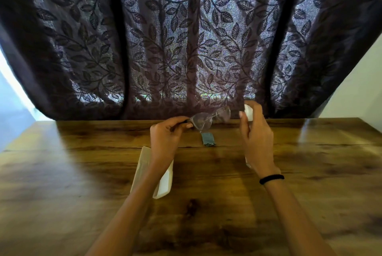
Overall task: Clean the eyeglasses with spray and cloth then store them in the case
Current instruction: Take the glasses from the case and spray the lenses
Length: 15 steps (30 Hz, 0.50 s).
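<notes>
We found the left hand [165, 131] raised above the far edge of the table [82, 173], its thumb and fingers pinched on one end of the eyeglasses [208, 120]. The glasses were off the surface, tilted, with clear rounded lenses in a thin frame. The right hand [256, 138] was curled round a white plastic spray bottle [249, 112], held upright just beside the far lens; we could not tell whether they touched. A black band [271, 179] circled that wrist. A small grey-blue cloth [207, 139], folded into a narrow strip, lay flat near the middle of the far edge. A long, pale case [142, 169] with rounded corners lay open left of centre, partly under the left forearm. The table was glossy wood-grain. A dark leaf-patterned curtain [165, 38] hung behind it.
</notes>
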Tool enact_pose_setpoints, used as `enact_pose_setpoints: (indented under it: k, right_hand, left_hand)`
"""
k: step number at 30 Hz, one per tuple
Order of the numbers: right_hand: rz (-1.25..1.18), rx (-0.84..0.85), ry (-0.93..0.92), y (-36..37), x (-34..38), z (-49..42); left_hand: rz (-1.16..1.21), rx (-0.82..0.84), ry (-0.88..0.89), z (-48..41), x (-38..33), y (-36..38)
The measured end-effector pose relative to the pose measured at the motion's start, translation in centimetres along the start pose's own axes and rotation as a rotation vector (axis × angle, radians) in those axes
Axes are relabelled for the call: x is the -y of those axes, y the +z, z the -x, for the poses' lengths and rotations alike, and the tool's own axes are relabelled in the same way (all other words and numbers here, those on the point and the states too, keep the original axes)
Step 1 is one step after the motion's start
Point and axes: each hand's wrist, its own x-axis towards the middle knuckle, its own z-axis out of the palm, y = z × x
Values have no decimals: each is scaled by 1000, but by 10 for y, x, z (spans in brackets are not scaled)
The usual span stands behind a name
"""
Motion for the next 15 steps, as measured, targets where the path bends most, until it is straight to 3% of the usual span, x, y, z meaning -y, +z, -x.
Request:
enact_pose_setpoints:
  k: [6, 15]
  right_hand:
    - [40, -28, 20, -2, -11, -4]
    - [-165, 12, 234, 4, -27, 8]
  left_hand:
    - [8, -3, 5, 2, 0, 1]
    - [-14, -23, 11, 1, -1, -1]
